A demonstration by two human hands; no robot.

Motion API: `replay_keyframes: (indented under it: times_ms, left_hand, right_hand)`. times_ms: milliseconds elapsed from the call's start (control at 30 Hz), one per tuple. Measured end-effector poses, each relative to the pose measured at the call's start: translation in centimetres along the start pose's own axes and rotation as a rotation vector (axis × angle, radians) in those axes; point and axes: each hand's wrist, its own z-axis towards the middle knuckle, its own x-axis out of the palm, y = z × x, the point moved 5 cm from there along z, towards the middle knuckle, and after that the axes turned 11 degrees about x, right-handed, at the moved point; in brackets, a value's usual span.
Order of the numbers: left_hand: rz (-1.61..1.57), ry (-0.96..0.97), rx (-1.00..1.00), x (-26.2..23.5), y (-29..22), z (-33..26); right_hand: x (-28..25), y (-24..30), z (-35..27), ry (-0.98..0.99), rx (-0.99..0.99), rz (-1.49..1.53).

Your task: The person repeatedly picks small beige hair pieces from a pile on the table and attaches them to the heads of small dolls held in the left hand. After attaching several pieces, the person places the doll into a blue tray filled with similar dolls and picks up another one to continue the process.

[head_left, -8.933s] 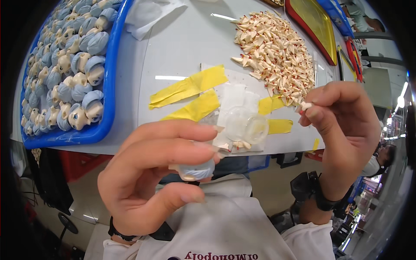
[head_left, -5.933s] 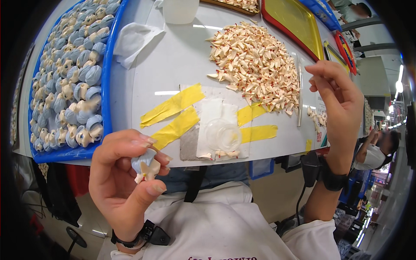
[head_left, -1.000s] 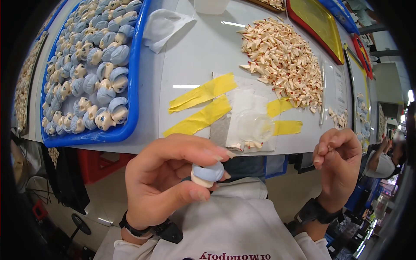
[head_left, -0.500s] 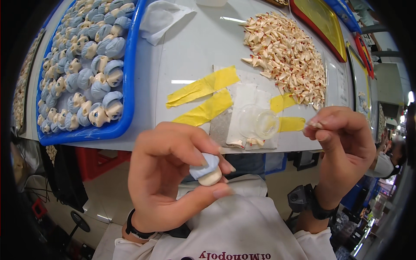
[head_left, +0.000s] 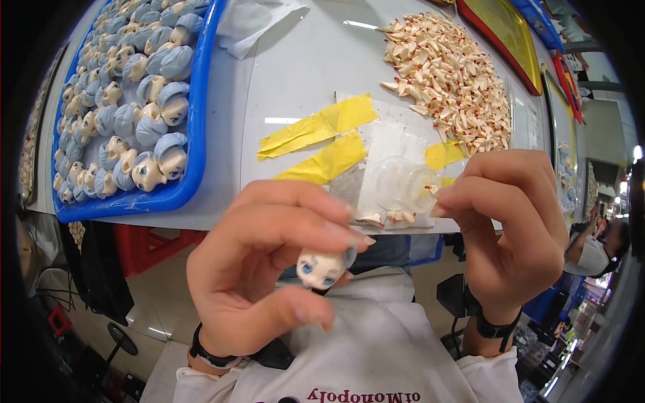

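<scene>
My left hand (head_left: 245,269) grips a small doll head (head_left: 318,270) with light blue hair, its painted blue-eyed face turned toward me. The fingers lie over its top and side; the thumb is just below. My right hand (head_left: 514,225) has thumb and forefinger pinched at a small cream piece with a red tip (head_left: 431,189), over a clear round dish (head_left: 396,176). That dish rests on a white pad (head_left: 373,144) held down by yellow tape (head_left: 319,127). A few similar cream pieces (head_left: 401,216) lie at the pad's near edge.
A blue tray (head_left: 199,114) full of blue-haired doll heads stands at the left. Beyond the pad is a large heap of cream, red-tipped pieces (head_left: 450,80). A white cloth (head_left: 252,23) lies at the back, a red-rimmed yellow tray (head_left: 504,40) at the far right.
The doll head has turned in my left hand from its hair side to its face. My right hand has moved left, to the dish.
</scene>
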Motion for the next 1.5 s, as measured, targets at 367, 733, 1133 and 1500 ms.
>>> replay_keyframes:
  times_ms: [367,733,1133,1500]
  left_hand:
    - [-0.121,-0.04,-0.013,0.7,0.3,-0.2]
    - [0.029,0.008,0.022,1.6,-0.5,-0.6]
    - [0.042,0.024,0.109,0.9,0.0,-0.7]
    - [0.013,-0.126,-0.087,-0.1,-0.1,-0.2]
  right_hand:
    - [-0.4,-0.5,-0.5,-0.07,0.045,0.355]
    - [1.0,2.0,-2.5,0.07,0.161,0.658]
    - [0.3,2.2,-1.2,0.126,-0.021,0.403]
    - [-1.0,-7.3,3.5,0.246,0.252,-0.01]
